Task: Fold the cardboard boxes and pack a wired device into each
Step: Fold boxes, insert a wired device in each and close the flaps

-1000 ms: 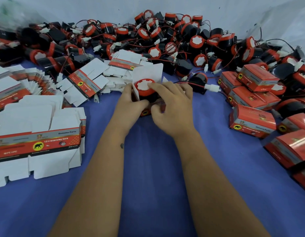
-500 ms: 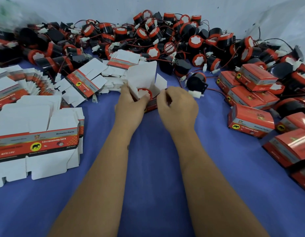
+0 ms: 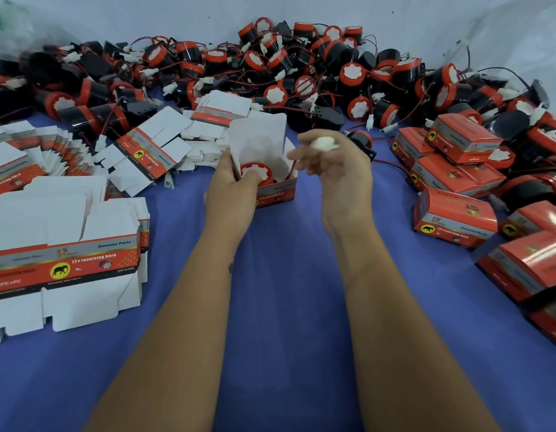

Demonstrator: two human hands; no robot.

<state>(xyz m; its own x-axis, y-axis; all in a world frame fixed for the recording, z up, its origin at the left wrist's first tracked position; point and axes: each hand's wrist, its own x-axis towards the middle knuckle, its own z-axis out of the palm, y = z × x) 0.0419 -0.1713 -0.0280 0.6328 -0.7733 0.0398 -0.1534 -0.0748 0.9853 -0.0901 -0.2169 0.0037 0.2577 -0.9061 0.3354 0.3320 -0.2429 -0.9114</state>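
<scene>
Box: We see the open box (image 3: 275, 190) standing at the centre of the blue desk (image 3: 286, 307), its white lid flap raised.
Horn: A red-and-black horn (image 3: 254, 173) sits inside the box, white face up.
Left hand: Our left hand (image 3: 231, 188) grasps the box's left wall, thumb pressing on the horn.
Right hand: Our right hand (image 3: 339, 169) hovers just right of the box, fingertips pinching the white plug (image 3: 325, 144) on the horn's wire.
Handling: We judge the box light and thin, easily crushed, so best held by its side walls; the horn looks hard and stiff, its wire limp and springy. Taking the wire by the plug seems the surest way to tuck it in.
Surface: Flat unfolded boxes (image 3: 64, 263) are stacked at near left; packed boxes (image 3: 454, 219) pile at right; loose horns (image 3: 301, 76) heap along the far edge.
Room: A pale wall (image 3: 177, 17) rises behind the heap.
</scene>
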